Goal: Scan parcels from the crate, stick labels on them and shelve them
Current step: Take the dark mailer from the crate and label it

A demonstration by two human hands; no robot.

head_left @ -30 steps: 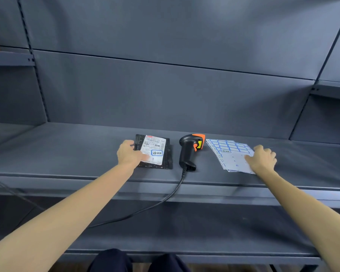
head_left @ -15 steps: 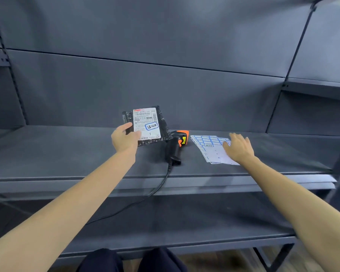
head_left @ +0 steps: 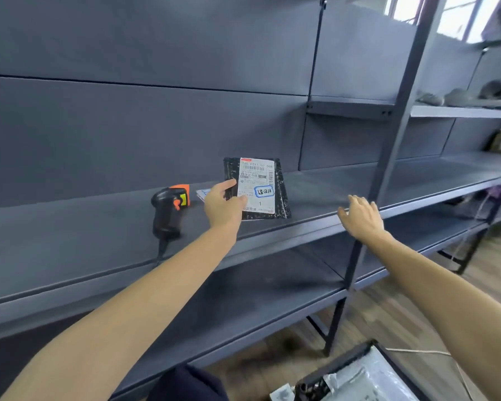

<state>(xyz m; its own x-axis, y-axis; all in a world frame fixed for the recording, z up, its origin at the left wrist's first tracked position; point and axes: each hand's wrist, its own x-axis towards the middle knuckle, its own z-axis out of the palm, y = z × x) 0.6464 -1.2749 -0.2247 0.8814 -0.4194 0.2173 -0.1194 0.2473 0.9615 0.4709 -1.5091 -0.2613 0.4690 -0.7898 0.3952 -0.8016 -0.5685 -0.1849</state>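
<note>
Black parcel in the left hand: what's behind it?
Behind the black parcel, gripped upright by the left hand, are the grey shelf and its back panel. A corner of the label sheets shows left of the hand; the rest is covered.

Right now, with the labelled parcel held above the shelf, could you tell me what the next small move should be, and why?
Probably lower the parcel onto the shelf just right of the scanner and let go. The left hand pinches its edge, its blue-framed sticker is already on, and the shelf there looks bare. The right hand hangs open and holds nothing.
</note>
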